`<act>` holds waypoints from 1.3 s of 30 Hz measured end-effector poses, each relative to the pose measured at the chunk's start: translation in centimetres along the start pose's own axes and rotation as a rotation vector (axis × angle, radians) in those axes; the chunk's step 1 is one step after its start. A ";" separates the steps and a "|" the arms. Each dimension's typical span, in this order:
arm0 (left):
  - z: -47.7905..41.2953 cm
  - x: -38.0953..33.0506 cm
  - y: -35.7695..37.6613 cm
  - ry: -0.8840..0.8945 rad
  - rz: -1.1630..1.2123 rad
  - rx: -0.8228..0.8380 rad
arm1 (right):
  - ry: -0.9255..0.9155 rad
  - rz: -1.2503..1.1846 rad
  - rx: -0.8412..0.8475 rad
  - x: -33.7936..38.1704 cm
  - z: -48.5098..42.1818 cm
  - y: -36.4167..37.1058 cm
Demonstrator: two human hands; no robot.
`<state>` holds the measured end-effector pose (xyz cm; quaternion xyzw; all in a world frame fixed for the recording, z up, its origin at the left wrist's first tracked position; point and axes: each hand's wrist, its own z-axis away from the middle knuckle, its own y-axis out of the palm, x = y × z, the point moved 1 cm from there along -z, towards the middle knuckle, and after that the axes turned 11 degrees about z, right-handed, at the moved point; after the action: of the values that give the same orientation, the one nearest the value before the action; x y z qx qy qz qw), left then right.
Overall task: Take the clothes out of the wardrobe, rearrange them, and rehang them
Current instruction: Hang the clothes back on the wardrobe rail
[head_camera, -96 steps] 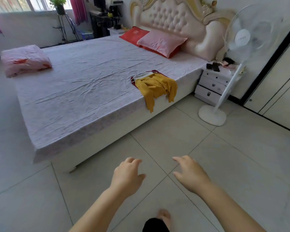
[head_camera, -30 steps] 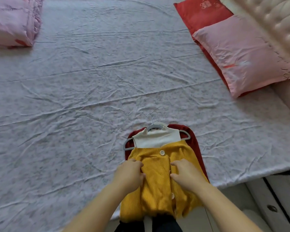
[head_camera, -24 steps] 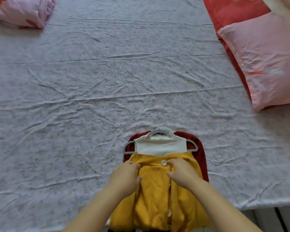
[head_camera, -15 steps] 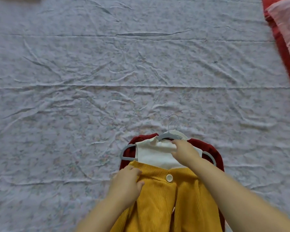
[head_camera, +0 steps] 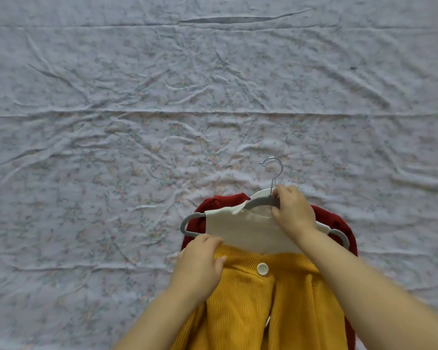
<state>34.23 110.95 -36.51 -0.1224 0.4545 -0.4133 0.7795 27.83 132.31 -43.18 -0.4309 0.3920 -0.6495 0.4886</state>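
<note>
Right, the clothes lie in a pile on the bed sheet, close in front of the person, and both hands are on them. The right hand has its grip closed round the neck of the grey hanger, fingers curled just where the wire hook rises. That hook points straight away from the person, up the bed. The hanger's long axis runs crosswise, left to right, dipping a little toward the right, with the white top draped over it and a red garment spread underneath. Lower down, the left hand pinches the top edge of the mustard cardigan, thumb on the ribbing and fingers folded over the hem, just below the hanger's bare left arm. The cardigan's top button sits between the two hands, and it looks fastened. So here's the geometry that matters: the right hand owns the hanger, the left is the nearer one to the cardigan's shoulder, and the two garments part along that crosswise line. My read is that one hand pins while the other draws its piece clear. The risk is the white top sliding off the hanger's arm if the pull goes sideways rather than along the hook's direction.
</note>
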 end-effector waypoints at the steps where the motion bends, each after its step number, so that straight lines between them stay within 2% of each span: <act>1: 0.6 -0.8 -0.4 0.032 0.020 -0.029 | -0.041 -0.004 -0.043 0.1 1.4 -1.2; 4: 2.6 -3.7 -2.0 0.157 0.068 -0.110 | -0.146 -0.012 -0.144 1.0 6.3 -5.0; 7: 4.8 -6.2 -3.4 0.297 0.039 -0.131 | -0.176 -0.062 -0.268 2.2 11.3 -8.6; 12: 8.9 -7.9 -4.8 0.514 -0.090 -0.069 | -0.083 -0.193 -0.523 4.9 18.9 -14.8; 17: 13.1 -8.7 -6.6 0.857 0.024 -0.096 | 0.044 -0.147 -0.698 7.6 26.6 -18.4; 21: 18.1 -8.9 -7.6 1.123 0.015 -0.006 | 0.235 -0.144 -0.744 10.3 34.2 -18.8; 27: 27.1 -8.0 -7.2 1.279 0.050 0.263 | 0.598 -0.048 -0.839 16.2 47.4 -18.9; 31: 35.3 -9.9 -6.3 1.514 0.000 0.432 | 0.919 -0.111 -0.965 18.7 57.2 -17.7; 35: 45.0 -10.5 -4.6 1.620 -0.145 0.668 | 1.229 -0.104 -1.107 23.1 67.7 -16.0; 39: 55.4 -7.2 -2.4 1.742 -0.164 0.947 | 1.492 0.042 -1.100 30.4 77.6 -13.6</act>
<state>76.06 104.64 0.05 0.5165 0.6466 -0.5502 0.1114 92.38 98.85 -0.22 -0.0656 0.8658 -0.4723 -0.1519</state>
